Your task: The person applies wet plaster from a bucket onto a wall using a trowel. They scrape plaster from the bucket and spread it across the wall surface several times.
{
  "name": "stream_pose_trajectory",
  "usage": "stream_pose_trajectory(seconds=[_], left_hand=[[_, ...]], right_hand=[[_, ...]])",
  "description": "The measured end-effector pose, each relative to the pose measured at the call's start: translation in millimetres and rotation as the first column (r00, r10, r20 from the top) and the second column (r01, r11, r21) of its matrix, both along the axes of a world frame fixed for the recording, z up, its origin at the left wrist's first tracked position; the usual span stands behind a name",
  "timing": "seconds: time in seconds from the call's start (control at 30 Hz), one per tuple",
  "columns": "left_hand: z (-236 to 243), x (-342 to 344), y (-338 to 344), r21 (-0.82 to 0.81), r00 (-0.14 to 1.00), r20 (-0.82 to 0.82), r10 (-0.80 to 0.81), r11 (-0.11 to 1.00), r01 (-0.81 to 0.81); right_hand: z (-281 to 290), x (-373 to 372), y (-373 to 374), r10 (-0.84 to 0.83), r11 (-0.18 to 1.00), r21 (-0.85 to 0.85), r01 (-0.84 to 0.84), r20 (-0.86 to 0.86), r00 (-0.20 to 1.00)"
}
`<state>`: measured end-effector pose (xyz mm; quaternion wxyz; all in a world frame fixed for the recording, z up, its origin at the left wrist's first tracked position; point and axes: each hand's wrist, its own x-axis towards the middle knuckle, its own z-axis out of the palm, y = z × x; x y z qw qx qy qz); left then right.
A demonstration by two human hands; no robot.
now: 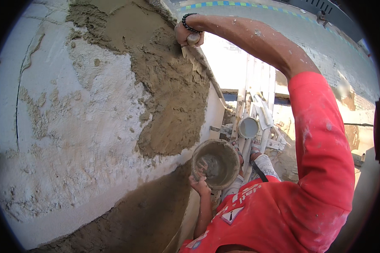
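My right hand point(189, 35), with a dark beaded bracelet at its wrist, is closed round the handle of a trowel point(193, 39) at the upper edge of the wall. Only the rounded handle end and a bit of the blade show; the blade lies against wet brown-grey mortar point(173, 80) spread along that edge. Low in front of me, my left hand point(199, 184) grips the rim of a round bucket point(229, 185), fingers inside and thumb outside. Mortar smears coat the bucket's inner wall, and a little greyish mix sits at its bottom.
A rough whitish wall point(84, 109) fills the left side, with a long crack. My feet stand on narrow planks point(249, 168). A smaller pail point(248, 127) of greyish liquid stands just beyond them. Far below lies paved ground point(261, 17) with a blue-and-green tiled strip.
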<state>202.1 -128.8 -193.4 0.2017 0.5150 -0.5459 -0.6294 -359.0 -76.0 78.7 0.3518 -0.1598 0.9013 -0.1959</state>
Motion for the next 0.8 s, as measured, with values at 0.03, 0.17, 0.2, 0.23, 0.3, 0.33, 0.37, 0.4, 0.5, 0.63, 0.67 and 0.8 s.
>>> stream_pose_trajectory(seconds=[0.03, 0.17, 0.2, 0.23, 0.3, 0.33, 0.37, 0.4, 0.5, 0.63, 0.67, 0.8], left_hand=[[0, -2, 0, -0.008, 1.0, -0.006, -0.017, 1.0, 0.017], [9, -13, 1, -0.053, 0.996, 0.013, -0.087, 0.995, 0.088], [16, -10, 3, -0.063, 0.995, 0.051, -0.088, 0.994, 0.091], [18, -8, 3, -0.069, 0.992, 0.088, -0.09, 0.993, 0.096], [20, -5, 3, -0.033, 0.994, 0.079, -0.08, 0.996, 0.083], [20, -5, 2, -0.013, 0.994, 0.073, -0.081, 0.997, 0.082], [24, -8, 2, 0.008, 0.992, 0.092, -0.086, 0.996, 0.086], [26, -11, 3, 0.027, 0.992, 0.105, -0.076, 0.997, 0.073], [18, -7, -5, 0.008, 0.985, 0.126, -0.117, 0.993, 0.117], [5, 24, -14, -0.042, 0.987, 0.135, -0.09, 0.994, 0.096], [5, 24, -14, -0.044, 0.988, 0.134, -0.078, 0.995, 0.085], [5, 26, -7, -0.072, 0.987, 0.162, -0.025, 0.997, 0.037]], right_hand=[[9, 1, 15, 0.059, 0.998, 0.02, -0.058, -0.057, 0.997], [21, 23, 104, 0.238, 0.97, 0.038, -0.239, -0.341, 0.909], [8, 40, 119, 0.169, 0.979, -0.041, -0.197, -0.362, 0.917], [-11, 61, 135, -0.028, 0.967, -0.251, -0.039, -0.256, 0.966], [-66, 92, 161, -0.199, 0.88, -0.443, 0.169, -0.021, 0.98], [-99, 108, 169, -0.29, 0.806, -0.497, 0.322, 0.143, 0.946], [-152, 119, 179, -0.353, 0.675, -0.584, 0.45, 0.28, 0.893], [-192, 131, 176, -0.412, 0.641, -0.577, 0.506, 0.297, 0.861], [-355, 159, 152, -0.5, 0.428, -0.54, 0.725, 0.526, 0.688], [-441, 159, 83, -0.521, 0.2, -0.377, 0.905, 0.741, 0.424], [-457, 154, 73, -0.53, 0.152, -0.348, 0.925, 0.761, 0.373], [-494, 120, 32, -0.497, 0.212, -0.387, 0.897, 0.748, 0.44]])
